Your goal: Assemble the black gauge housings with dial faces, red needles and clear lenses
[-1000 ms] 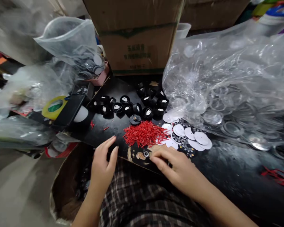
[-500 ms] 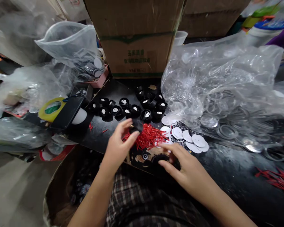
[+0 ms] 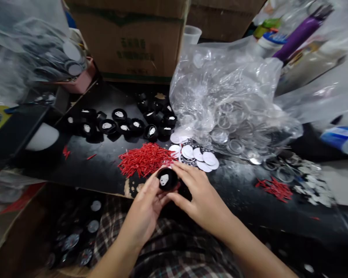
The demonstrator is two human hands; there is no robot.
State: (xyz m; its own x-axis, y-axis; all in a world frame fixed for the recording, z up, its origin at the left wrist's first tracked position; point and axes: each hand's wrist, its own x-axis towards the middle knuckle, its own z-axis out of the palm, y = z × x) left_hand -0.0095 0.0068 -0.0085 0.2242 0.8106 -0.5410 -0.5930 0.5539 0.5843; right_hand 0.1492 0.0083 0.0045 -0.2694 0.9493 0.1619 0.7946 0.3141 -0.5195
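A black round housing (image 3: 167, 180) with a white insert inside is held over the table's front edge, its open face tilted up toward me. My left hand (image 3: 150, 204) grips it from the left and below, thumb along the rim. My right hand (image 3: 195, 189) curves round its right side, with fingertips at the upper rim and thumb lower down; part of the grip is hidden. Just beyond lies a heap of small red pointers (image 3: 146, 159). White and black printed discs (image 3: 197, 153) overlap to its right. Several similar black housings (image 3: 108, 126) stand behind the heap.
A plastic bag of clear rings (image 3: 229, 112) covers the back right. A cardboard box (image 3: 133, 50) stands behind. At right lie more red pointers (image 3: 275, 189) and small white pieces (image 3: 314, 187). An open container with finished-looking dials (image 3: 72, 241) is below left.
My view has swung to the right. My left hand has brought the black housing from over the red heap toward me, and my right hand has come in against it from the table edge.
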